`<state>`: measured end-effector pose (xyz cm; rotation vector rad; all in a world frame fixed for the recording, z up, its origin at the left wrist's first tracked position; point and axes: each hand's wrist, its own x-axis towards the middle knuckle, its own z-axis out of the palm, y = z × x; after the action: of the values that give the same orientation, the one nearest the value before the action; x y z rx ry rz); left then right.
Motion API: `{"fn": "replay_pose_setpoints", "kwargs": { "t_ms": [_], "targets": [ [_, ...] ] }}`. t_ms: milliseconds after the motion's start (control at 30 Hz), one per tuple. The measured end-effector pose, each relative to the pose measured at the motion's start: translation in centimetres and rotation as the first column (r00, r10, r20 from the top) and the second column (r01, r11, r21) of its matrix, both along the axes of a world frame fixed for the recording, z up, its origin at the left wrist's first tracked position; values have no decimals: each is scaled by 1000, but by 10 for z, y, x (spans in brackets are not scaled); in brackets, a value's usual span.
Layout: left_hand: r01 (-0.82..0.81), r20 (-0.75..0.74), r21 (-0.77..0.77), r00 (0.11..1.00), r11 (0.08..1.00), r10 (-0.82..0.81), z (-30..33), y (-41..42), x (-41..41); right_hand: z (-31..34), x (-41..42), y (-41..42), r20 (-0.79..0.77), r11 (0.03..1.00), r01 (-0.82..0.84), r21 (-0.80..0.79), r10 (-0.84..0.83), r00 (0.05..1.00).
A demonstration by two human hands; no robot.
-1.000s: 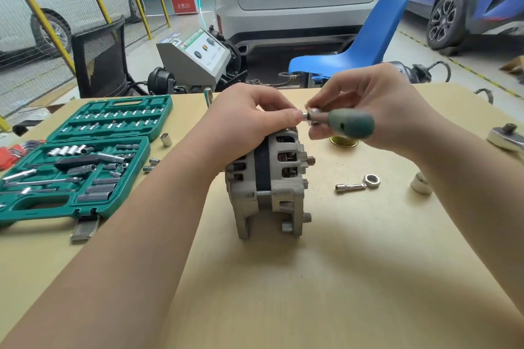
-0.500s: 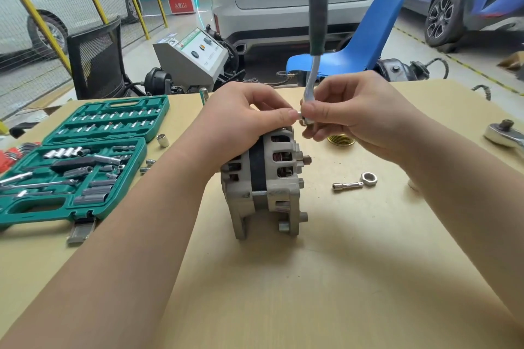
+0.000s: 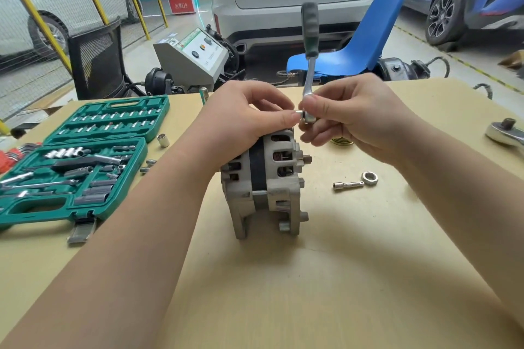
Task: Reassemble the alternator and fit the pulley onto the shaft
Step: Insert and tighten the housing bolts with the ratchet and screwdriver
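A grey alternator stands on the tan table, its shaft end facing right. My left hand rests curled over its top, fingertips pinching the small socket at the head of a ratchet. My right hand pinches the ratchet's metal head just right of the left fingertips. The ratchet's green handle points straight up. A brass-coloured grooved pulley lies on the table, partly hidden behind my right hand. A loose nut and a short extension bar lie to the right of the alternator.
An open green socket set lies at the left, with loose sockets beside it. A larger ratchet head sits at the right edge. Behind the table stand a blue chair, a grey test machine and parked cars.
The ratchet handle has swung from pointing right, level with the table, to pointing straight up. Both hands stay at the top of the alternator.
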<state>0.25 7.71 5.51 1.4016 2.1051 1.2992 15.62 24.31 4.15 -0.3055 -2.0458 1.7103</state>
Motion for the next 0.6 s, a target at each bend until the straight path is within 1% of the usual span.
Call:
{"fn": "replay_pose_setpoints", "kwargs": {
  "t_ms": [67, 133, 200, 267, 333, 400, 467, 600],
  "targets": [
    [0, 0, 9, 1000, 1000, 0, -1, 0, 1, -1, 0, 0, 37, 997, -27, -71, 29, 999],
    [-6, -1, 6, 1000, 1000, 6, -1, 0, 1, 1, 0, 3, 52, 999, -31, -39, 33, 998],
    [-12, -11, -12, 1000, 1000, 12, 0, 0, 0, 2, 2, 5, 25, 998, -16, 67, 14, 1000],
    [-17, -10, -21, 1000, 1000, 17, 1, 1, 1, 3, 5, 6, -47, 979, 0, 202, 10, 999],
    [-26, -1, -20, 1000, 999, 26, 1, 1, 1, 3, 7, 5, -109, 939, 16, 345, 23, 994],
    [-31, -1, -25, 1000, 999, 31, 2, 0, 2, 2, 9, 4, -126, 898, 40, 439, 18, 992],
    [-26, 0, -18, 1000, 999, 26, 1, -2, 3, 1, 9, 3, -139, 891, 68, 448, -5, 990],
    [-18, -15, 14, 1000, 1000, 18, -1, -3, 4, 2, 10, 1, -137, 925, 67, 373, -17, 990]
  ]
}}
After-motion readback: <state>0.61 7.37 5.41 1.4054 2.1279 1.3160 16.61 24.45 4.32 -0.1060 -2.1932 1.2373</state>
